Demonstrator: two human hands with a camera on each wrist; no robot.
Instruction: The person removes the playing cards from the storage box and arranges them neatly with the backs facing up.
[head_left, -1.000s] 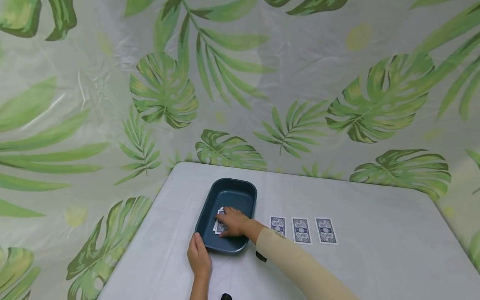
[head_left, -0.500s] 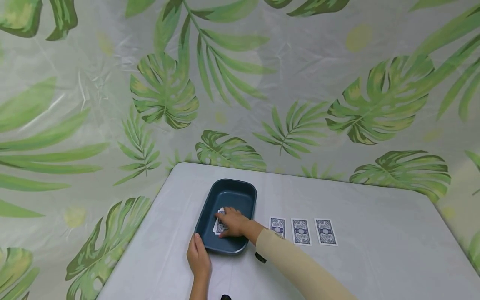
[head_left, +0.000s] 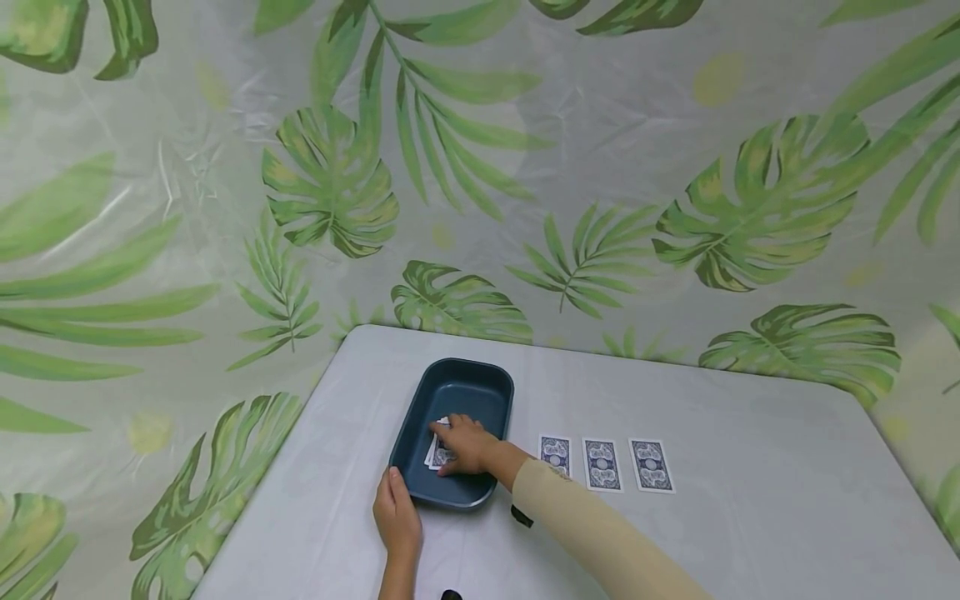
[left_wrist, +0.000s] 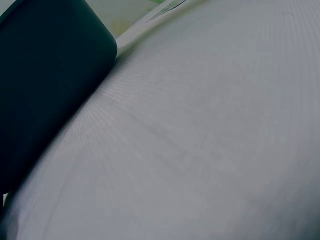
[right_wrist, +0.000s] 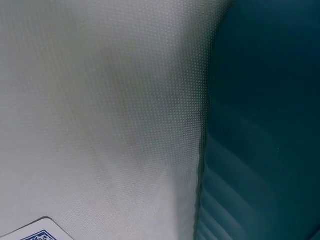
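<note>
A dark blue rectangular tray (head_left: pixel 471 392) with rounded corners stands on the table. My left hand (head_left: pixel 399 517) grips its near left corner, thumb up at the rim. Inside the tray lies an uneven pile of playing cards (head_left: pixel 435 454), backs up. My right hand (head_left: pixel 467 444) reaches over the right wall and rests on the pile with fingers spread; the palm hides much of the cards. Neither wrist view shows a hand, only the tray's outer wall (left_wrist: pixel 50 80) and, from the right wrist, the same tray (right_wrist: pixel 260 125) beside cloth.
Three blue-backed playing cards lie in a row right of the tray: a left card (head_left: pixel 555 454) near the right wrist, a middle card (head_left: pixel 602 463) and a right card (head_left: pixel 652 465). A pale cloth covers the table (head_left: pixel 765 500). Behind stands a leaf-patterned curtain (head_left: pixel 480 167).
</note>
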